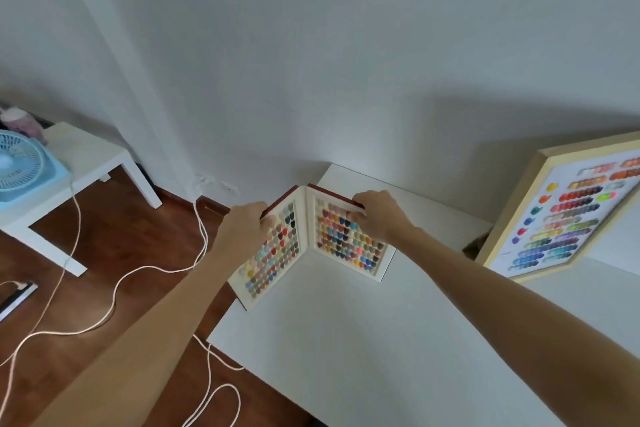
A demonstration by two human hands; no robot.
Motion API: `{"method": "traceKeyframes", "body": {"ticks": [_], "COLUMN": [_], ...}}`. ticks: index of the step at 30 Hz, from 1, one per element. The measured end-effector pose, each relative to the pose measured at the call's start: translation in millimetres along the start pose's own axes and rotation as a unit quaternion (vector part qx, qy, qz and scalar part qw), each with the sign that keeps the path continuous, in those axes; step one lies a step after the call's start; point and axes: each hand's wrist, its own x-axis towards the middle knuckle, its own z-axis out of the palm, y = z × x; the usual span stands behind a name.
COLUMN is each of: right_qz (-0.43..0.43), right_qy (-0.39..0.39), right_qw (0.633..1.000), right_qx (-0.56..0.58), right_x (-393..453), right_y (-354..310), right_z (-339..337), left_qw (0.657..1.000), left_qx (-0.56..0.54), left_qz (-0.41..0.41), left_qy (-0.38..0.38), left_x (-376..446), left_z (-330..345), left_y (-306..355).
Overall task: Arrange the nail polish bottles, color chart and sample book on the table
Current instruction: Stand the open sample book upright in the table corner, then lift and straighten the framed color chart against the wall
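The sample book stands open and upright at the far left corner of the white table. It has red covers, and both pages show rows of coloured nail tips. My left hand grips the top of its left cover. My right hand grips the top of the right cover. The colour chart, in a light wooden frame, leans against the wall at the table's right. No nail polish bottles are in view.
A small white side table with a blue fan stands at the left on the wooden floor. White cables trail across the floor beside the table's left edge. The wall rises directly behind the book.
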Motion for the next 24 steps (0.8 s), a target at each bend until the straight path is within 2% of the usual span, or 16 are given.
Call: {"method": "traceKeyframes", "body": {"ticks": [9, 13, 18, 24], "right_qz": [-0.001, 0.001, 0.009, -0.015], "right_qy": [-0.018, -0.016, 0.055, 0.179], "right_qw": [1.000, 1.000, 0.998, 0.983], "right_qx": [-0.014, 0.005, 0.020, 0.044], "right_x": [4, -3, -21, -63], "right_y": [2, 3, 17, 57], "right_z": [-5, -15, -41, -97], "left_qw": [0.999, 1.000, 0.994, 0.968], "left_qx": [-0.016, -0.011, -0.045, -0.121], "left_qz": [-0.015, -0.001, 0.086, 0.205], "left_qy": [-0.044, -0.013, 0.059, 0.080], "left_x": [5, 9, 16, 20], "left_z": [-2, -5, -3, 22], "left_y": [2, 19, 69, 166]}}
